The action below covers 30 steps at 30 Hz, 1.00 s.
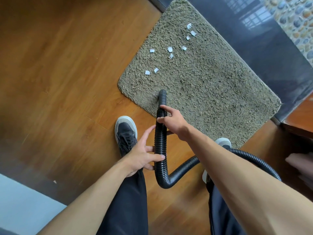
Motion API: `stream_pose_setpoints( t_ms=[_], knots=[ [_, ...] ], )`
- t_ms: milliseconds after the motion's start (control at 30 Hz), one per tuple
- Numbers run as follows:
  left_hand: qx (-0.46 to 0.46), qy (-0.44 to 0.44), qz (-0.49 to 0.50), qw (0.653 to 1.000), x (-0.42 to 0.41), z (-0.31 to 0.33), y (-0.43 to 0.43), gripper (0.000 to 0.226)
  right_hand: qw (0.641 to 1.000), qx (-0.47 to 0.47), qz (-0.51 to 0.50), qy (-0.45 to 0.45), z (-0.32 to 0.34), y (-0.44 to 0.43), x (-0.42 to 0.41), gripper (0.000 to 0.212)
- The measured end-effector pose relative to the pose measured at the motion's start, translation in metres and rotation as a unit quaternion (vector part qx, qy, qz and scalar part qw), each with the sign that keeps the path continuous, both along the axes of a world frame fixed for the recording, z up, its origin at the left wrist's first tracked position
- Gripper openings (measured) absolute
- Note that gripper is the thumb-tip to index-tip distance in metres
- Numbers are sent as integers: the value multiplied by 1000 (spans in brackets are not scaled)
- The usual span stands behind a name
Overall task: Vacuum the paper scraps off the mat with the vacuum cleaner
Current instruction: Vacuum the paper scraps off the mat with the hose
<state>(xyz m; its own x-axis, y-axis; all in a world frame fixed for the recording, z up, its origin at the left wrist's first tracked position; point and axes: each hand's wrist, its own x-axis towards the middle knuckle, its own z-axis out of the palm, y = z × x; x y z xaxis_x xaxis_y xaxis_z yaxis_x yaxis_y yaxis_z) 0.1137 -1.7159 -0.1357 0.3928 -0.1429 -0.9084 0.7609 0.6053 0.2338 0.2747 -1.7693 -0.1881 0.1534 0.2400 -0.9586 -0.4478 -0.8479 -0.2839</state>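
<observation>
The hose (160, 145) is black and ribbed, its nozzle (163, 97) a smooth dark grey. Beyond the grip, the shaggy mat (203, 82) is a mottled olive-grey, dotted with white paper scraps (169, 49). The floor (59, 65) is warm brown wood grain. Beside the grip, a shoe (126, 133) is black with a white toe.

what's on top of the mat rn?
Nine white paper scraps on the mat's far half, hose nozzle at the near edge, one shoe toe. Anything under the nozzle is hidden.
</observation>
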Motion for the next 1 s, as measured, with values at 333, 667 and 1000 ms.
stream_pose_setpoints(
  t_ms=[333, 667, 1000],
  knots=[
    [17, -10, -18, 1000, 13, -3, 12, 90, 1000, 23, -14, -8, -2, 6, 12, 64],
    [22, 32, 64, 997, 11, -4, 39, 91, 993, 60, 74, -67, -16, 60, -1, 67],
    [14, 28, 58, 998, 10, -4, 52, 90, 992, 63, 97, -49, -13, 72, 6, 66]
  ],
)
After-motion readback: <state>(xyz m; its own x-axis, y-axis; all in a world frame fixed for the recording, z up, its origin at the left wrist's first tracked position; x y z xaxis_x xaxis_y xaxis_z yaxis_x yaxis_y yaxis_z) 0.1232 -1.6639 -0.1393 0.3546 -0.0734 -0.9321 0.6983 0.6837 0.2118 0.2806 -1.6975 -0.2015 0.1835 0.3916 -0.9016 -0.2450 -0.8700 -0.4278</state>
